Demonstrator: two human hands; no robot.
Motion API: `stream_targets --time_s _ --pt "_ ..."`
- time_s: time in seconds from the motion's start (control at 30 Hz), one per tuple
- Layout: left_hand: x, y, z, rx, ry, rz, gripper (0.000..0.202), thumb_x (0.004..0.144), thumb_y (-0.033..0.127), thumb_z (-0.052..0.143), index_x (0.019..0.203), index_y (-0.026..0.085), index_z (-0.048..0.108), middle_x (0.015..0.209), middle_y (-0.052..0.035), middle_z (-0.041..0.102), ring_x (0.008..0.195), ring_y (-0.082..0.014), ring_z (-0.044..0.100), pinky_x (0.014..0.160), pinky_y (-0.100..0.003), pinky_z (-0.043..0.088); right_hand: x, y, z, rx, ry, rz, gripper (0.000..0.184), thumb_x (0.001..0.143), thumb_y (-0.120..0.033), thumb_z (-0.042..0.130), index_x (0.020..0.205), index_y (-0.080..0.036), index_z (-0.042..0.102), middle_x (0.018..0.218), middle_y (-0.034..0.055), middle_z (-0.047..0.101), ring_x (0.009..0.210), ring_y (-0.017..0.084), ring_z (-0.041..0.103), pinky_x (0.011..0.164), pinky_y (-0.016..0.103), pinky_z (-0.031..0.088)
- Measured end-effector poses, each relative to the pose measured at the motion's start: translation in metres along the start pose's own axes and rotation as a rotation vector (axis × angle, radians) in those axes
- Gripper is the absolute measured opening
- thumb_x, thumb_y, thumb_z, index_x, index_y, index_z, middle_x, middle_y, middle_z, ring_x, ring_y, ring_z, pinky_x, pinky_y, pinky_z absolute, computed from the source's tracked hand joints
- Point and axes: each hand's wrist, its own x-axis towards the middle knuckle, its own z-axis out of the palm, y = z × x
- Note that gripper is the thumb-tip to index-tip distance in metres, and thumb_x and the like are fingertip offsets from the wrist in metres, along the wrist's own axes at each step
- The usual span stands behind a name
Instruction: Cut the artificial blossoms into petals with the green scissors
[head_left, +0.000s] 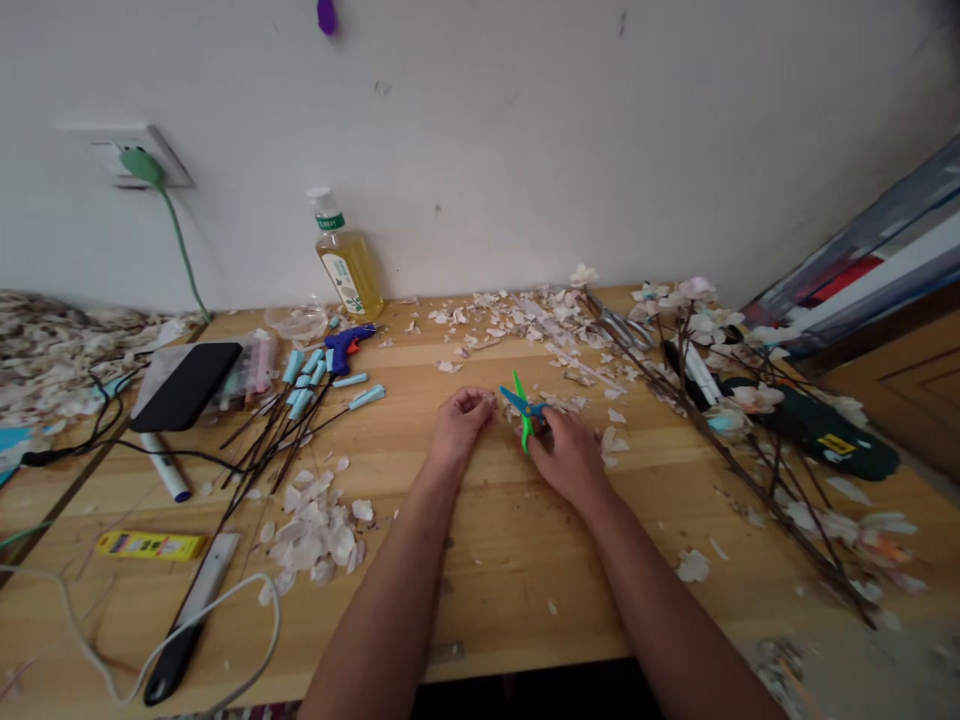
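My right hand grips a pair of scissors with one blue and one green half, its blades apart and pointing up and to the left. Just left of the blades, my left hand pinches something small and pale at its fingertips, probably a petal, too small to make out clearly. Both hands are low over the wooden table. A pile of pale petals lies left of my left forearm, and more petal scraps are scattered beyond the hands.
Branches with pale flowers spread along the right side. On the left are a blue glue gun, dark stems with light-blue tips, a black phone, a marker, a yellow box and cables. A bottle stands by the wall.
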Motion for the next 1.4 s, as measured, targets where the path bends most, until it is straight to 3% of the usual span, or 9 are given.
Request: stream_targets --time_s 0.3,0.53,0.7,0.97,1.2,1.4 --pt "-0.001 -0.004 0.002 -0.005 -0.011 0.002 0.034 0.067 0.047 0.082 0.084 0.018 0.075 0.066 0.0019 0.063 0.061 -0.0098 0.054 0.068 -0.024 0.046 0.0 -0.002 -0.001 -0.017 -0.009 -0.009 0.012 0.085 -0.03 0.055 0.092 -0.021 0.058 0.085 0.0084 0.065 0.084 0.027 0.057 0.072 0.035 0.036" --pt "-0.002 -0.002 0.004 -0.013 -0.078 0.009 0.03 0.063 0.039 0.085 0.082 0.017 0.075 0.074 -0.0015 0.071 0.065 -0.0102 0.06 0.07 -0.024 0.048 0.0 -0.004 -0.005 -0.002 -0.028 -0.036 0.008 0.083 -0.027 0.056 0.088 -0.021 0.057 0.082 0.0061 0.064 0.084 0.026 0.056 0.073 0.035 0.036" --pt "-0.001 0.001 0.003 -0.015 -0.035 0.031 0.028 0.062 0.033 0.085 0.08 0.017 0.071 0.075 -0.0006 0.07 0.062 -0.0091 0.06 0.066 -0.023 0.048 0.001 -0.005 -0.008 0.045 -0.04 -0.057 0.006 0.084 -0.028 0.058 0.083 -0.023 0.054 0.08 0.0041 0.063 0.083 0.024 0.056 0.073 0.034 0.036" --pt "0.001 -0.004 -0.001 -0.022 -0.102 -0.006 0.026 0.064 0.033 0.084 0.08 0.017 0.07 0.076 -0.0008 0.07 0.067 -0.0108 0.062 0.075 -0.026 0.05 0.003 -0.005 -0.008 0.087 -0.058 -0.052 0.004 0.082 -0.025 0.058 0.082 -0.023 0.055 0.078 0.0036 0.063 0.081 0.023 0.056 0.072 0.032 0.036" --pt "-0.005 0.001 0.008 -0.203 -0.112 -0.067 0.03 0.059 0.032 0.089 0.076 0.016 0.069 0.074 0.0003 0.069 0.067 -0.009 0.062 0.072 -0.023 0.051 0.003 -0.004 -0.007 0.078 -0.055 -0.051 0.004 0.084 -0.026 0.056 0.082 -0.023 0.055 0.078 0.004 0.062 0.08 0.023 0.055 0.071 0.032 0.036" --pt "-0.009 0.0 0.016 -0.364 -0.026 -0.087 0.036 0.055 0.028 0.092 0.078 0.016 0.067 0.078 0.0 0.071 0.073 -0.0103 0.066 0.081 -0.026 0.053 0.001 -0.004 -0.003 0.084 -0.069 -0.082 0.006 0.081 -0.024 0.056 0.087 -0.022 0.055 0.083 0.0052 0.063 0.084 0.024 0.055 0.074 0.033 0.037"
